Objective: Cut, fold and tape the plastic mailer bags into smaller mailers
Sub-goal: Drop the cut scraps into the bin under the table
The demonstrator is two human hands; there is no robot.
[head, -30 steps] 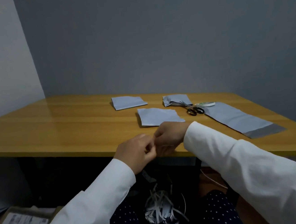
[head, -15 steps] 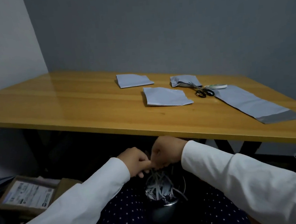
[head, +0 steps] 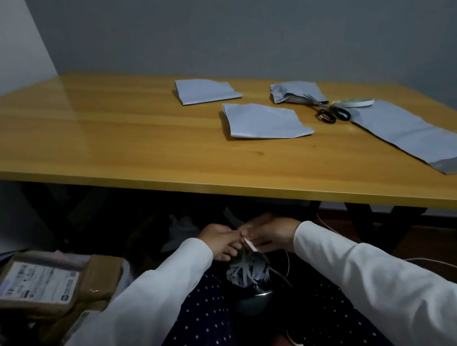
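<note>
Below the front edge of the wooden table [head: 107, 145], my left hand [head: 221, 240] and my right hand [head: 269, 233] meet over a dark bin [head: 252, 301] stuffed with grey plastic strips. Both pinch a thin pale strip [head: 249, 244] between their fingertips. On the table lie two small folded grey mailers [head: 205, 90] [head: 267, 121], a crumpled grey piece [head: 296, 91], a long uncut mailer bag [head: 413, 130], black-handled scissors [head: 332, 114] and a tape roll [head: 354, 102].
Brown cardboard parcels [head: 40, 285] with a white label lie on the floor at the left. Black table legs [head: 371, 220] and white cables [head: 454, 265] are at the right. My knees in dotted dark fabric [head: 208, 328] flank the bin.
Both hands dropped from the table's front edge to below it, over the bin. The view has tilted down, and the pale strip now shows between the fingertips.
</note>
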